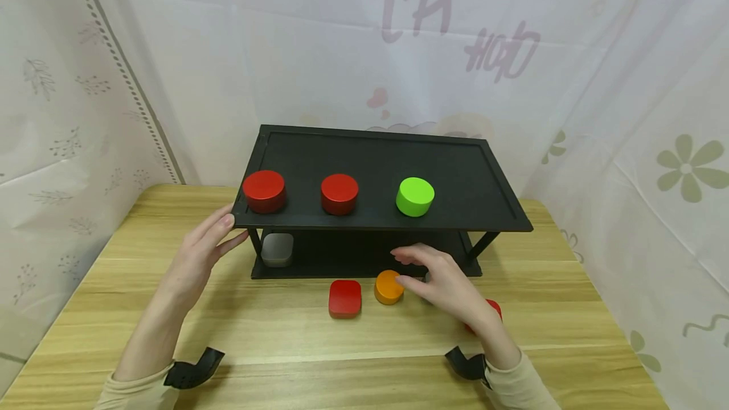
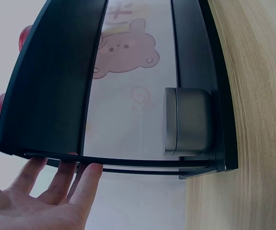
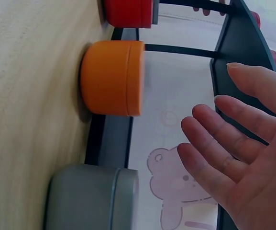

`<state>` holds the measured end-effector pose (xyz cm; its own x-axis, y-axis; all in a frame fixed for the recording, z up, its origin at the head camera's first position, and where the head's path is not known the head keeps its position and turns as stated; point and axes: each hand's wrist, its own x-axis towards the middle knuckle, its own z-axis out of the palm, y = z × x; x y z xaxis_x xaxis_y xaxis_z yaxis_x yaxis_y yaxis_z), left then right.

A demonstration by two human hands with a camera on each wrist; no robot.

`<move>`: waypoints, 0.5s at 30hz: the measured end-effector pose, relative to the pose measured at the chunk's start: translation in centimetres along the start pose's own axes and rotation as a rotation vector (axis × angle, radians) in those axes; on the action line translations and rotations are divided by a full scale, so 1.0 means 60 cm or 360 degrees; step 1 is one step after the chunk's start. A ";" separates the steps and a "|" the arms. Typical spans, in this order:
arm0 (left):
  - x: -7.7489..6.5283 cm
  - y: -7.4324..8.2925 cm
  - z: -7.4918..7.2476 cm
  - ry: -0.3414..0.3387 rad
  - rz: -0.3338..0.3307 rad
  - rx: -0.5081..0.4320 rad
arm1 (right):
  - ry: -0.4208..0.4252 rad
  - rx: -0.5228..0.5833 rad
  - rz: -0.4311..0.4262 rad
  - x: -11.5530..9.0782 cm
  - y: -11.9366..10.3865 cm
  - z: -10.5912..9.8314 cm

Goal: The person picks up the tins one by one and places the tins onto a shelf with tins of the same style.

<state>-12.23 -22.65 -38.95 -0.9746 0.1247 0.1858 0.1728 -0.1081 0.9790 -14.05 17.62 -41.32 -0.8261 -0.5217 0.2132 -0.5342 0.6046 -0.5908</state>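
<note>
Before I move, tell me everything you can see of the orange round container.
The orange round container is a short, smooth, plastic-looking cylinder, rounded at the base; a seam near its top suggests a closed lid. It stands upright on the wooden table, just in front of the black two-tier shelf, between the red square container and a gray container. The right grip is open near it, with a gap showing in the right wrist view.
</note>
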 end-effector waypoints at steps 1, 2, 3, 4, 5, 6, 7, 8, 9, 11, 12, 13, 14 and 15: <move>0.000 0.000 0.000 0.0001 -0.0003 0.0001 | -0.0009 -0.0017 0.0000 0.000 0.001 0.002; 0.000 0.000 0.000 0.0001 -0.0004 0.0001 | -0.0020 -0.0031 0.0001 0.001 0.001 0.003; 0.000 0.000 0.000 0.0001 -0.0003 0.0002 | -0.0030 -0.0044 -0.0001 0.001 0.002 0.005; 0.000 0.000 0.000 -0.0001 -0.0003 0.0003 | -0.0040 -0.0058 -0.0001 0.001 0.003 0.006; 0.000 0.000 0.000 -0.0001 -0.0002 0.0006 | -0.0052 -0.0069 0.0003 0.001 0.003 0.008; 0.000 0.000 0.000 -0.0002 -0.0001 0.0006 | -0.0061 -0.0085 0.0010 0.001 0.004 0.009; 0.000 0.000 0.000 -0.0002 0.0000 0.0014 | -0.0068 -0.0103 0.0019 0.001 0.004 0.010; 0.001 0.000 0.000 -0.0003 0.0000 0.0021 | -0.0073 -0.0112 0.0031 0.001 0.005 0.012; 0.001 0.000 0.000 -0.0002 -0.0001 0.0022 | -0.0079 -0.0122 0.0043 0.001 0.005 0.013; 0.001 0.001 0.000 -0.0002 -0.0004 0.0038 | -0.0091 -0.0145 0.0062 0.002 0.006 0.016; 0.001 0.001 0.000 -0.0002 -0.0005 0.0043 | -0.0099 -0.0157 0.0068 0.002 0.006 0.017; 0.001 0.000 0.000 -0.0002 -0.0005 0.0050 | -0.0106 -0.0167 0.0075 0.002 0.006 0.018; 0.001 0.000 0.000 -0.0003 -0.0002 0.0041 | -0.0117 -0.0176 0.0082 0.002 0.006 0.019; 0.001 0.000 0.000 -0.0004 0.0000 0.0035 | -0.0129 -0.0190 0.0092 0.002 0.006 0.021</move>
<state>-12.28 -22.64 -38.94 -0.9743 0.1273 0.1860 0.1759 -0.0863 0.9806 -14.13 17.03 -42.47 -0.8414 -0.5280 0.1153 -0.5080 0.6998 -0.5023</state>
